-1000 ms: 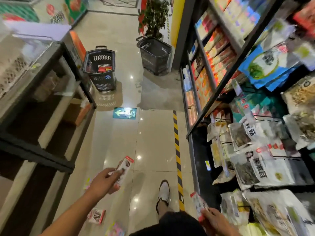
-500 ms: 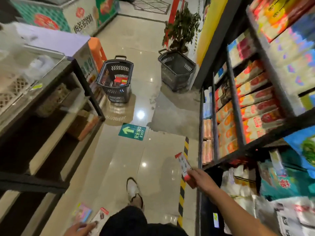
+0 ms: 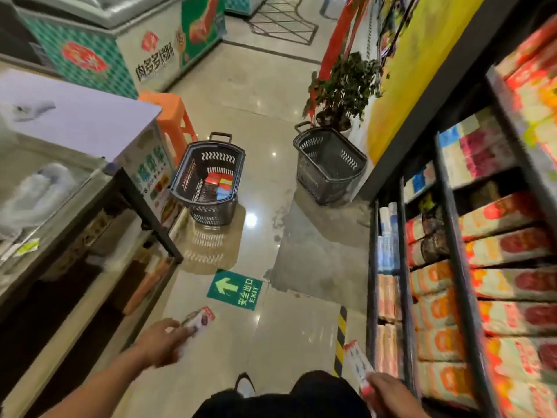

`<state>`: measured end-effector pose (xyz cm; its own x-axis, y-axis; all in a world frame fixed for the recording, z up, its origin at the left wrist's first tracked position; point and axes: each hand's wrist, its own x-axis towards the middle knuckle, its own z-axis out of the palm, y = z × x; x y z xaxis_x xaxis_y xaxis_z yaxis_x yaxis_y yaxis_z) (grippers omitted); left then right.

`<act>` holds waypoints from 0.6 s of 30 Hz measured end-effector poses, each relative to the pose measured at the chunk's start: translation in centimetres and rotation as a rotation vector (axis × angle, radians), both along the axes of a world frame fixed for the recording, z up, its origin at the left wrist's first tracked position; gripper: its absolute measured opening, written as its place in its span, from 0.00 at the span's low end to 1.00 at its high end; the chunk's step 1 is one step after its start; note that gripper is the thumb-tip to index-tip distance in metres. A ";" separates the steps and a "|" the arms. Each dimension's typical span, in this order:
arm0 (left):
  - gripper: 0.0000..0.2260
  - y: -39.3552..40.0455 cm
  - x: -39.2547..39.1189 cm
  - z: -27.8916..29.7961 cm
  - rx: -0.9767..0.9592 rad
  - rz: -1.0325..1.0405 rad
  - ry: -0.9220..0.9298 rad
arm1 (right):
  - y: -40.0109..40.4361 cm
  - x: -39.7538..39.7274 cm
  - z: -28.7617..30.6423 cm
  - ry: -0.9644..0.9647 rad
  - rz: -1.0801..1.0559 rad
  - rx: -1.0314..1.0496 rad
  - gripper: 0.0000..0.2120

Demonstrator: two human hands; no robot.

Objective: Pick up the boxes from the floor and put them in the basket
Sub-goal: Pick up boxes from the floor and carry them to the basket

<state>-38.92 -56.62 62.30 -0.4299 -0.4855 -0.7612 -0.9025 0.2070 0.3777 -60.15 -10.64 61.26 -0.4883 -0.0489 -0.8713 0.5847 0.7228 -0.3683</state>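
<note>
My left hand point(image 3: 161, 342) is low on the left and grips a white box with a red end point(image 3: 199, 318). At the bottom right, my right hand point(image 3: 388, 393) holds another white and red box point(image 3: 357, 362). A dark plastic basket point(image 3: 185, 179) stands on the floor ahead on the left, beside the counter, with red and blue boxes point(image 3: 219, 184) lying in its bottom. Both hands are well short of the basket. A second dark basket point(image 3: 328, 164) stands further right, and nothing shows inside it.
A glass counter point(image 3: 75, 212) runs along the left, with an orange stool point(image 3: 173, 119) behind it. Shelves of packaged goods point(image 3: 482, 267) line the right. A potted plant point(image 3: 343, 92) stands behind the right basket. A green exit sticker point(image 3: 235, 289) lies on the tiled floor.
I have moved forward along the aisle, so both baskets are nearer. My left hand has swung forward with its box, while my right hand has dropped back low with its box.
</note>
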 end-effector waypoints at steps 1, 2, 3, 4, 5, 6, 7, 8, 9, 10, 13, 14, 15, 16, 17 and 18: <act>0.18 -1.3 -3.3 0.7 -0.001 0.059 0.080 | -1.2 -2.3 -0.8 -0.013 -0.036 -0.013 0.13; 0.15 -2.3 -6.6 1.8 0.017 0.118 0.178 | -2.0 -4.1 -0.9 0.038 -0.024 -0.028 0.15; 0.12 -3.0 -9.5 2.5 0.051 0.163 0.247 | -2.8 -6.1 -1.5 0.033 0.019 -0.025 0.15; 0.11 -3.8 -12.2 2.4 0.064 0.187 0.310 | -3.4 -7.9 -2.0 0.075 0.051 0.003 0.11; 0.10 -4.4 -14.8 2.8 0.072 0.208 0.337 | -4.7 -10.0 -2.7 0.092 0.107 0.025 0.06; 0.09 -5.3 -17.6 2.4 0.081 0.230 0.342 | -6.5 -12.6 -2.2 0.092 0.150 0.016 0.08; 0.09 -5.7 -19.2 2.2 0.086 0.260 0.349 | -8.3 -14.8 -2.0 0.084 0.185 0.019 0.10; 0.09 -5.9 -20.0 1.8 0.087 0.281 0.345 | -9.6 -16.4 -2.1 0.044 0.156 0.005 0.11; 0.11 -6.4 -20.9 0.6 0.099 0.324 0.330 | -11.0 -19.6 -2.2 0.070 0.161 0.037 0.10; 0.13 -6.9 -21.7 -0.6 0.087 0.336 0.290 | -12.3 -22.7 -2.2 0.073 0.217 0.046 0.10; 0.20 -7.9 -23.3 -1.7 0.063 0.390 0.173 | -15.9 -30.5 -0.5 0.104 0.387 -0.018 0.10; 0.22 -8.2 -23.6 -2.3 0.083 0.423 0.141 | -17.5 -33.4 0.4 0.118 0.421 -0.002 0.10; 0.22 -8.5 -23.6 -2.8 0.080 0.439 0.089 | -19.9 -36.3 1.1 0.123 0.427 0.028 0.11; 0.21 -8.7 -23.5 -2.5 0.078 0.456 0.021 | -22.0 -39.2 1.1 0.129 0.438 0.042 0.14; 0.21 -8.8 -22.8 -3.5 0.056 0.480 -0.003 | -23.7 -41.7 1.2 0.154 0.461 0.030 0.17; 0.22 -8.9 -22.4 -3.8 0.061 0.548 -0.021 | -25.8 -44.0 1.7 0.165 0.447 0.048 0.19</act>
<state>-61.30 -65.51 58.50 -0.1106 -0.5890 -0.8005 -0.8795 -0.3171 0.3549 -104.14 -36.40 62.92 -0.5607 -0.2472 -0.7903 0.1489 0.9087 -0.3899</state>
